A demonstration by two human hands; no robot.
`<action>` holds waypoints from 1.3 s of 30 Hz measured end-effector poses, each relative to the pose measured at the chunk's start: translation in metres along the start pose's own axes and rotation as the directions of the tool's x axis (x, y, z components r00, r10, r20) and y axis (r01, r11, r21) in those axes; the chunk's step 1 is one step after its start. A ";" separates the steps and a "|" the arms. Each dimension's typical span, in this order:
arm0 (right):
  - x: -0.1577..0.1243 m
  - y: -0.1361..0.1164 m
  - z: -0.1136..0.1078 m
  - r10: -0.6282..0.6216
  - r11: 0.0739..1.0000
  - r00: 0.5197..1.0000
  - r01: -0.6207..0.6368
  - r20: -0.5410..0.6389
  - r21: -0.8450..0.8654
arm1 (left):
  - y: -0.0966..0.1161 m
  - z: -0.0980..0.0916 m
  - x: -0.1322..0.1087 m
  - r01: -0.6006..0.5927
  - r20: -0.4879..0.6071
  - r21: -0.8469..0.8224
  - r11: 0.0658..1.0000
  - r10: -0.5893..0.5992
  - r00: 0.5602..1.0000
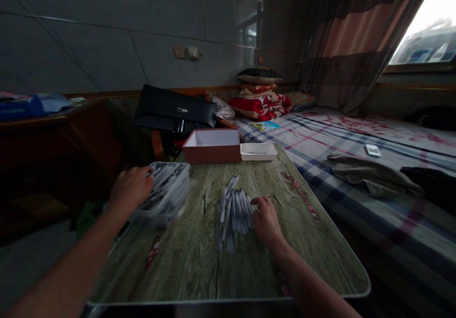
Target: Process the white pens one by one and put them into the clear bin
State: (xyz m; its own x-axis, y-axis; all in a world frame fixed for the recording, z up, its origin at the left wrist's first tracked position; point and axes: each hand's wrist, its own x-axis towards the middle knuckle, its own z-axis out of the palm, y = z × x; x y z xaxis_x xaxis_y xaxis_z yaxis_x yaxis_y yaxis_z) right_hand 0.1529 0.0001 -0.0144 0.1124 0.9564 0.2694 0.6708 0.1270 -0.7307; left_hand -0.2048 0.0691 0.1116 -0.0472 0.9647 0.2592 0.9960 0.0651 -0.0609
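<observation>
My left hand [132, 185] is closed over the left rim of a clear plastic box [183, 190] at the left of the table. Slim whitish pens [166, 178] fill the box in a loose heap; motion blurs its lower part. At the middle of the tabletop lies a spread bunch of similar pens [235, 208], mostly side by side, with a few lying across at the left. My right hand [264, 216] rests beside the bunch's right edge, fingers bent but apart, the fingertips close to or touching the outermost pens.
A brown-red open box [212, 154] and a small white tray [259, 152] stand at the far edge of the wood-patterned table [199, 265]. Behind them is a black monitor [174, 109]. A bed [302, 142] with folded bedding borders the right side; a wooden desk [64, 132] stands left.
</observation>
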 end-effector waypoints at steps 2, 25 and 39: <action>-0.002 -0.004 -0.001 0.029 0.984 0.997 -0.016 0.069 -0.175 | 0.011 -0.004 -0.006 -0.046 -0.091 -0.016 0.999 0.044 0.995; 0.011 -0.002 -0.009 0.170 0.888 0.975 -0.213 0.140 0.408 | 0.190 0.062 -0.101 0.232 0.235 -0.972 0.040 0.233 0.944; -0.009 -0.021 -0.002 -0.150 0.269 0.692 -0.659 0.707 0.702 | 0.211 0.050 -0.114 0.377 0.296 -0.820 -0.432 0.245 0.923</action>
State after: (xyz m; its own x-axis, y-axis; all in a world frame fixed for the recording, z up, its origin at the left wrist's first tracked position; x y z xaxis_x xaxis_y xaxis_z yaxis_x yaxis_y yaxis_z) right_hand 0.1391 -0.0112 -0.0001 -0.5407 0.8282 -0.1475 -0.4084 -0.4117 -0.8147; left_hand 0.0065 -0.0141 0.0216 0.1777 0.9822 -0.0604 -0.3856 0.1260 0.9140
